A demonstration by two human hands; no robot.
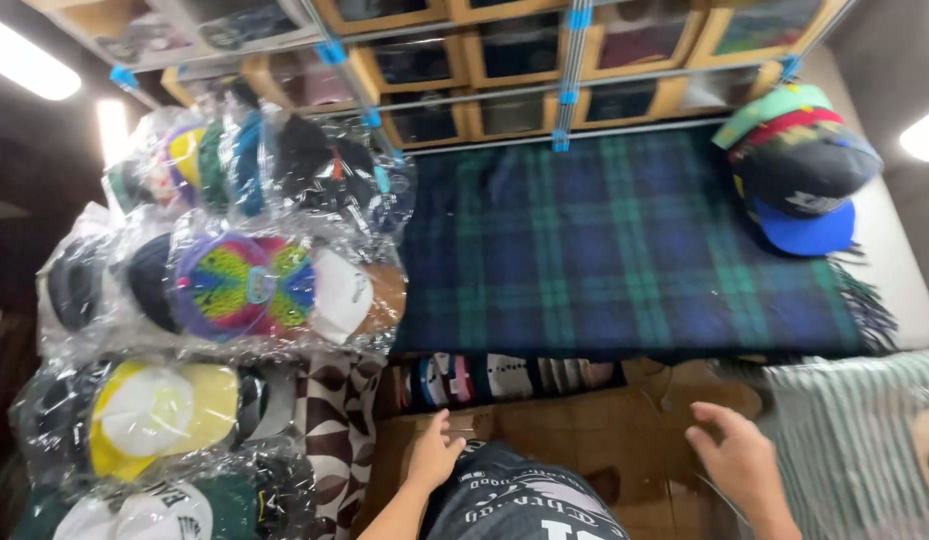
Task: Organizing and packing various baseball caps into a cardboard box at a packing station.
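My left hand (434, 455) hangs low at the bottom centre, fingers apart and holding nothing, just in front of a row of folded caps (505, 378) tucked under the table edge. My right hand (741, 457) is at the bottom right, fingers spread and empty, over the brown floor. Ahead lies a dark blue and green plaid blanket (625, 240) spread over a table. A stack of caps (800, 175) with a blue brim sits on its far right corner.
Caps wrapped in clear plastic bags (245, 285) hang in stacks at the left. Wooden-framed shelf boxes (515, 60) run along the back. A striped fabric (850, 430) is at the right edge, and a brown-and-white patterned cloth (335, 420) hangs at the lower left.
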